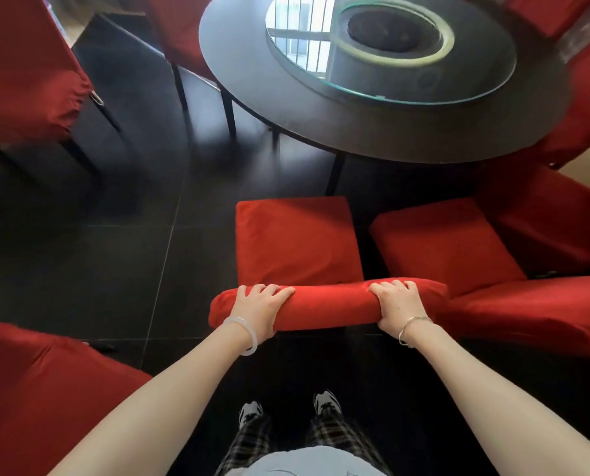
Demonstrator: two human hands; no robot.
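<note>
A chair in a red cloth cover (297, 238) stands in front of me, its seat facing a round dark table (389, 132). My left hand (257, 305) grips the left part of the chair's padded back top (327, 305). My right hand (398, 307) grips the right part of the same back top. The fingers of both hands curl over the far side of the back. The chair sits a little away from the table's near edge.
A glass turntable (382, 87) lies on the table. More red-covered chairs stand around: one at the right (458, 245), one at the lower left (39, 389), one at the upper left (22, 94), others behind the table. The floor is dark tile (115, 252).
</note>
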